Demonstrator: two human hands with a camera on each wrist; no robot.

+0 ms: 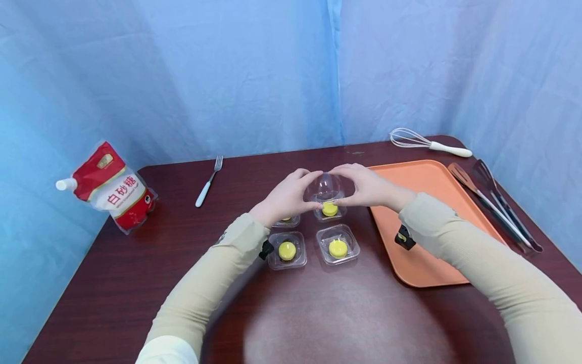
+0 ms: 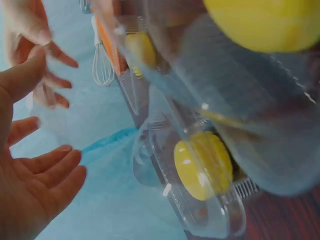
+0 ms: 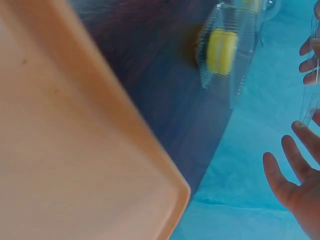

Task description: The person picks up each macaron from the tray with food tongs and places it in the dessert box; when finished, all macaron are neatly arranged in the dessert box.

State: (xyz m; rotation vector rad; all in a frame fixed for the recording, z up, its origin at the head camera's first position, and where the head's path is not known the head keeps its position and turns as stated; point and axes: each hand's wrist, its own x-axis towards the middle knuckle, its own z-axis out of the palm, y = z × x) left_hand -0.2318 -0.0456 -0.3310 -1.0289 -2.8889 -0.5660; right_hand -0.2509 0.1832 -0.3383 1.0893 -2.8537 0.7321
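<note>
In the head view, my left hand (image 1: 285, 196) and right hand (image 1: 370, 188) hold a clear plastic domed lid (image 1: 326, 185) between them, fingers and thumbs round opposite sides. It is just above the far right clear container (image 1: 320, 215), which holds a round yellow cake-like piece (image 1: 329, 209); whether lid and container touch is unclear. Nearer are two uncovered clear containers, right (image 1: 353, 254) and left (image 1: 275, 262), each with a yellow piece. My left wrist partly hides another container (image 1: 294, 222). The right wrist view shows the lid (image 3: 310, 95) edge-on by the fingers.
An orange tray (image 1: 427, 202) lies under my right forearm. Beyond it are a whisk (image 1: 411, 139), a brown-headed utensil (image 1: 463, 175) and dark-headed tools (image 1: 511, 215). A fork (image 1: 210, 181) and a red-and-white spouted pouch (image 1: 119, 189) are on the left. Blue curtains (image 1: 254, 76) stand behind the table.
</note>
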